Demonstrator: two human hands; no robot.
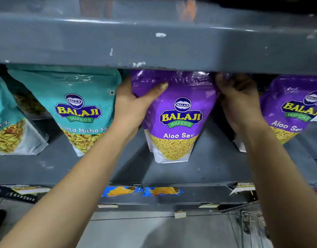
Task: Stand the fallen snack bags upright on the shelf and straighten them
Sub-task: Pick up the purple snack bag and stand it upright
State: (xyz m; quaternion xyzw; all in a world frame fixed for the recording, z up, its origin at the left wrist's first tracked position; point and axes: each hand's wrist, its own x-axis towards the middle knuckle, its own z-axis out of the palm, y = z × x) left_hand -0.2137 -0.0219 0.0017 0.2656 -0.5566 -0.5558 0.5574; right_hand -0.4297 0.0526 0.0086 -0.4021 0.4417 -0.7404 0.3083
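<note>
A purple Aloo Sev bag (179, 122) stands upright in the middle of the grey shelf (207, 169). My left hand (134, 102) grips its upper left corner, thumb across the front. My right hand (238, 101) holds its upper right edge, fingers curled behind. A second purple Aloo Sev bag (293, 108) stands to the right, partly behind my right wrist. A teal Khatta Mitha Mix bag (79, 108) stands on the left, and another teal bag (7, 129) leans at the far left edge.
The grey shelf above (154, 43) overhangs the bag tops. Below the shelf edge lie blue snack packets (141, 191) and more packs at both sides. A wire basket (252, 224) sits at the lower right.
</note>
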